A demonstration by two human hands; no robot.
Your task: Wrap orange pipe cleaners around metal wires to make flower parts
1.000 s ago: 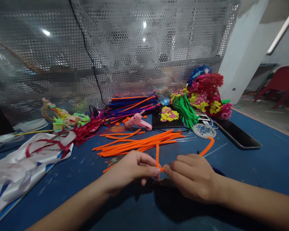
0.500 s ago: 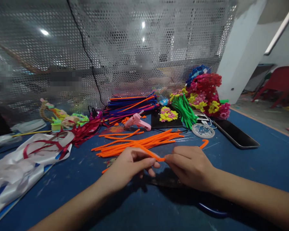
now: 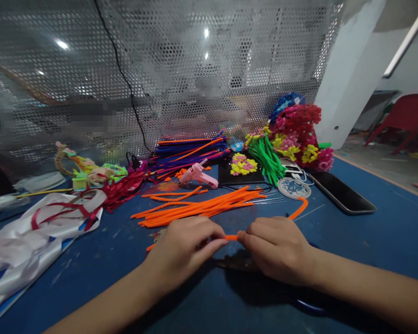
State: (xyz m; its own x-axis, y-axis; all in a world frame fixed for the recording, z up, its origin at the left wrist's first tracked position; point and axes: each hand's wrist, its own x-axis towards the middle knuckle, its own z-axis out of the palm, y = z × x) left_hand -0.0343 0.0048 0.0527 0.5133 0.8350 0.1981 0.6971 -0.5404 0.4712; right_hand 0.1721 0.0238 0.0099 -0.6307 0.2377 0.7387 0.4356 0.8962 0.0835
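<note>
Both of my hands pinch one orange pipe cleaner [image 3: 231, 237] low over the blue table [image 3: 386, 232]. My left hand [image 3: 186, 246] is closed on its left part, fingers curled over it. My right hand [image 3: 277, 246] grips the other part, and the free end [image 3: 298, 208] curves up and away behind its knuckles. Only a short orange stretch shows between the two hands. A loose pile of orange pipe cleaners [image 3: 198, 207] lies just beyond my hands.
A pink glue gun [image 3: 198, 175] and a bundle of purple pipe cleaners [image 3: 191, 150] lie farther back. Green stems and pipe-cleaner flowers [image 3: 292, 134] stand at right, beside a dark phone [image 3: 341, 195]. White sheet with red ribbon [image 3: 45, 227] covers the left. Perforated screen [image 3: 195, 69] behind.
The upright bend of the pipe cleaner between my hands has been folded down and pressed flat; my hands have closed in toward each other, leaving a short stretch showing.
</note>
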